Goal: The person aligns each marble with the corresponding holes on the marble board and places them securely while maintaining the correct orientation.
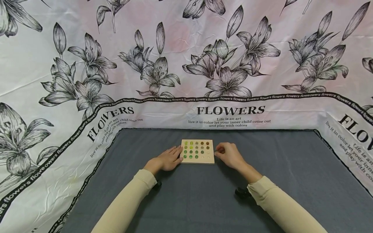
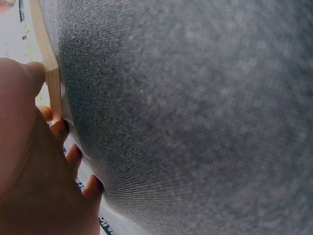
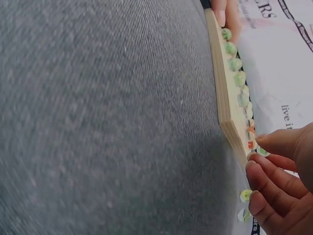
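Observation:
A pale wooden board (image 1: 205, 161) lies on the dark grey cloth, carrying rows of small glass marbles (image 1: 191, 152) in green, yellow and amber. Several bare hollows show at its front right corner. My left hand (image 1: 168, 158) rests along the board's left edge with fingers stretched out; in the left wrist view its thumb (image 2: 36, 76) presses the board's side near a corner. Beside the right edge, my right hand (image 1: 231, 155) has its fingers curled in. In the right wrist view, thumb and index finger pinch a greenish marble (image 3: 263, 151), partly hidden by them.
Loose marbles (image 3: 246, 196) sit past the board's right end, near the lower fingers of my right hand. Grey cloth (image 1: 186, 197) spreads around the board. Behind it rises a white, flower-printed fabric (image 1: 163, 113) with lettering.

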